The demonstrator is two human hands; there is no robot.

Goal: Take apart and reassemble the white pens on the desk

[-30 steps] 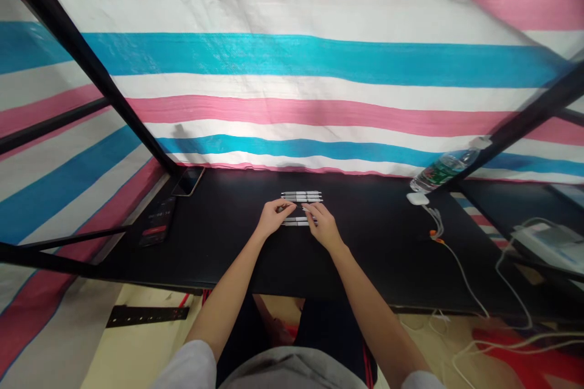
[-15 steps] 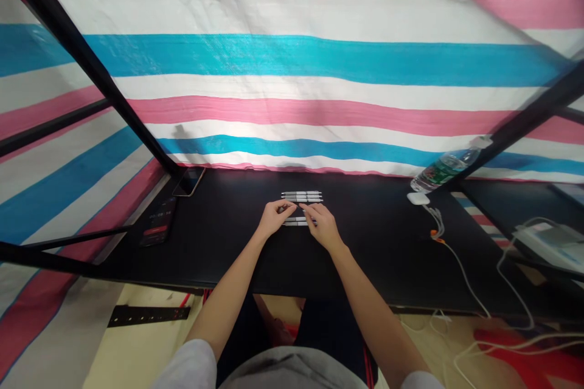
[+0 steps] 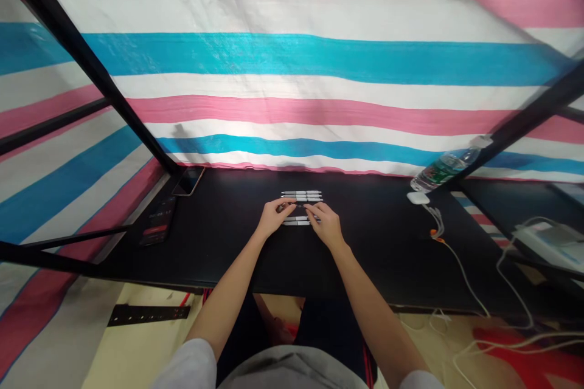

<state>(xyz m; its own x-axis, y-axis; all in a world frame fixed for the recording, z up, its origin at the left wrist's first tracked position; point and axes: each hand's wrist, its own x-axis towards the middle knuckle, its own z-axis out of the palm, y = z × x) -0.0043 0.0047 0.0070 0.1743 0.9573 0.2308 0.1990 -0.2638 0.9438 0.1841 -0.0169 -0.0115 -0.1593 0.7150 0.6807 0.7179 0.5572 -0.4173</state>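
Observation:
My left hand [image 3: 274,216] and my right hand [image 3: 325,222] face each other over the black table, each with thumb and fingers pinched together. A small dark piece shows at the left fingertips, and a thin bit lies between the two hands; both are too small to name. Just beyond my fingers, several white and grey pens [image 3: 301,196] lie side by side, pointing left and right. Closer to me, more pens [image 3: 296,222] lie between my hands, their right ends partly covered by my right fingers.
Two phones, one dark [image 3: 157,222] and one with a pale edge [image 3: 189,182], lie at the left. At the right stand a water bottle [image 3: 440,171] and a white charger [image 3: 418,198] with cables. Black frame bars and a striped sheet [image 3: 292,61] enclose the table [image 3: 378,255].
My right fingertips have shifted slightly right, and the gap between the two hands' fingertips is a little wider. The pens on the table lie as before.

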